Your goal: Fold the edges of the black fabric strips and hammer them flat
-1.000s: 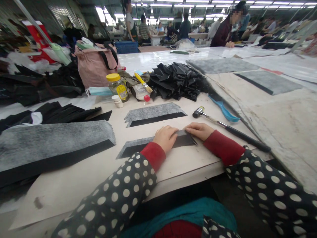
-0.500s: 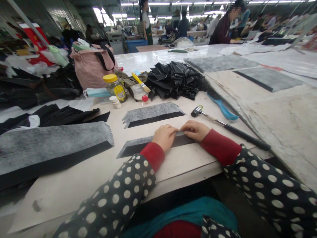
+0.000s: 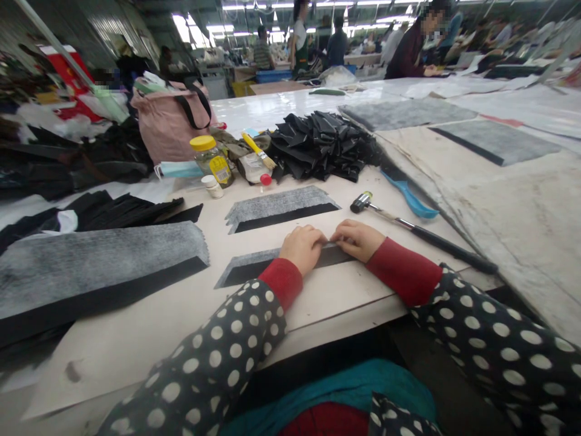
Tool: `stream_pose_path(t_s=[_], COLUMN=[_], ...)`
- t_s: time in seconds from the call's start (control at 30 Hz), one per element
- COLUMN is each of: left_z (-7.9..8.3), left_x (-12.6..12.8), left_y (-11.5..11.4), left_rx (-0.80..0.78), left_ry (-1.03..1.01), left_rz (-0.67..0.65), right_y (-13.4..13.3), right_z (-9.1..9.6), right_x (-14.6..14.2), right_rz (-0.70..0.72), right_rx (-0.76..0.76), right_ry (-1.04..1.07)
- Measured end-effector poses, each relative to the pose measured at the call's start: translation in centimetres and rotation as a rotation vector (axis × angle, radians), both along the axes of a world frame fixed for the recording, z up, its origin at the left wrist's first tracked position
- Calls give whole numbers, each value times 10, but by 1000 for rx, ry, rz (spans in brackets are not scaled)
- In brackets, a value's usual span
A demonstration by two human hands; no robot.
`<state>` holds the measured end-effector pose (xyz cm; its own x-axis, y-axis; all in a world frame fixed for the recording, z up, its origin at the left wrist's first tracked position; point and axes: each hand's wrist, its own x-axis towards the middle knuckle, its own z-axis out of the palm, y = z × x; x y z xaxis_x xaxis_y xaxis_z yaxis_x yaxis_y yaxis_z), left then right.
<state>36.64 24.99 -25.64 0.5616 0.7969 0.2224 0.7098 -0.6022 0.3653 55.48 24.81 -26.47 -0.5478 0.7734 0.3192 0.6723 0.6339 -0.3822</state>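
Your left hand and right hand pinch the far edge of the black-and-grey strip, lying on the pale board. Fold looks partly made: right stretch turned, left grey stretch open; stacked pieces beyond untouched.

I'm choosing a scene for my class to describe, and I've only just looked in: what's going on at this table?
A person has both bare hands on a gray-and-black strip lying on the pale work surface. The left hand and right hand are close together at its far edge; whether they pinch or press it is hard to tell. Beyond them lie similar pieces and a black pile. A hammer lies untouched to the right.
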Motion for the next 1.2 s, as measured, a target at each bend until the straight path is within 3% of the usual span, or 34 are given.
stream_pose_path(t_s=[0.27, 0.4, 0.53, 0.8, 1.03, 1.2], left_z=[7, 9, 6, -1, -6, -7], left_x=[1, -3, -9, -8, -3, -4], left_y=[-8, -9, -3, 11, 9, 9], left_rx=[148, 149, 47, -45, -18, 5], left_ry=[224, 250, 148, -81, -104, -80], left_rz=[-84, -131, -128, -44, -26, -28], right_y=[-15, -29, -37, -23, -17, -16], right_z=[12, 22, 26, 18, 19, 21], right_x=[-14, -27, -28, 7, -12, -16], right_rz=[-79, -119, -179, -235, -211, -195], right_rx=[124, 130, 118, 136, -27, -57], right_ry=[-423, -572, -546, -441, -364, -326])
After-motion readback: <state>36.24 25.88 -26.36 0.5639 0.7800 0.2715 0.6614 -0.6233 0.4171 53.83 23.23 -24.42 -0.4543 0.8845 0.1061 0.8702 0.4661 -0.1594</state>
